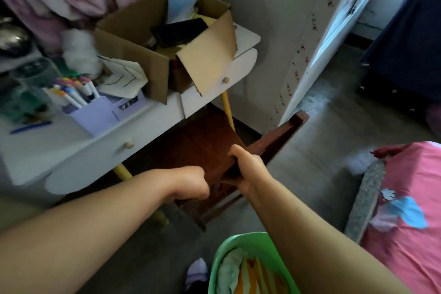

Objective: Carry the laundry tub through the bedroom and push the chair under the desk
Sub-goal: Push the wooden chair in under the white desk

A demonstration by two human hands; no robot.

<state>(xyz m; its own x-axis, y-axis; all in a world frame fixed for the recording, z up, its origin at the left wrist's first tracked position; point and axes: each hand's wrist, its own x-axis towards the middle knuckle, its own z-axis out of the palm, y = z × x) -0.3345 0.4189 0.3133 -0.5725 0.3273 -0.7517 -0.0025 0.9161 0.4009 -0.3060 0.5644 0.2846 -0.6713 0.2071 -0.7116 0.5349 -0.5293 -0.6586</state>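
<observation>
2 hands grip the dark wooden chair (202, 148): the left hand (191, 184) is curled over its near edge, the right hand (245, 169) clamped on its backrest. The seat sits partly under the white bench (78, 148). Near, on the floor, stands the green laundry tub (238, 243), holding folded cloth. A cardboard box (152, 59) tops the bench.
</observation>
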